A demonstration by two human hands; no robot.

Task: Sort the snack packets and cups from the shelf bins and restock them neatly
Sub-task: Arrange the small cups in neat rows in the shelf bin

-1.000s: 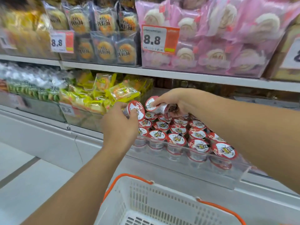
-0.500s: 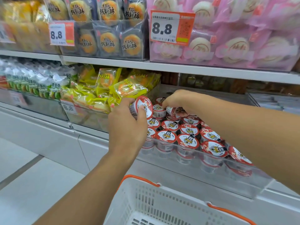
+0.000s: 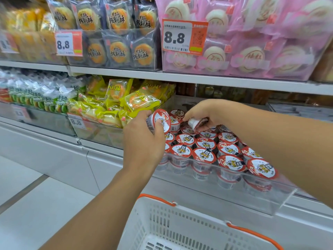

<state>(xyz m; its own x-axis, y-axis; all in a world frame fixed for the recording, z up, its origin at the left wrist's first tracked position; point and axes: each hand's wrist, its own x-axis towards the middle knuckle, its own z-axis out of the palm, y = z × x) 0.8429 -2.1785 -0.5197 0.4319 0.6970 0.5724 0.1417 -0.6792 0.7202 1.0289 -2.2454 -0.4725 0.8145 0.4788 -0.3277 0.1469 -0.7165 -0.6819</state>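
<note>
A clear plastic bin (image 3: 252, 193) on the lower shelf holds several small cups with red-and-white tiger lids (image 3: 204, 155), standing in rows. My left hand (image 3: 144, 143) grips one cup (image 3: 162, 121) tilted on its side, lid facing me, at the bin's left edge. My right hand (image 3: 207, 112) reaches in from the right and holds a second cup (image 3: 195, 124) on its side, bottom toward the left, just above the back rows. Yellow snack packets (image 3: 126, 103) are heaped in the neighbouring bin to the left.
A white shopping basket with orange handles (image 3: 180, 224) sits directly below my arms. Green-and-white packets (image 3: 36, 98) fill the far-left bin. The upper shelf carries dark cookie packs (image 3: 117, 33), pink pastry packs (image 3: 252, 38) and 8.8 price tags (image 3: 183, 37). White floor lies lower left.
My right hand has lowered its cup slightly toward the back rows, turning it onto its side. My left hand still holds its cup at the bin's left edge. The camera shifted.
</note>
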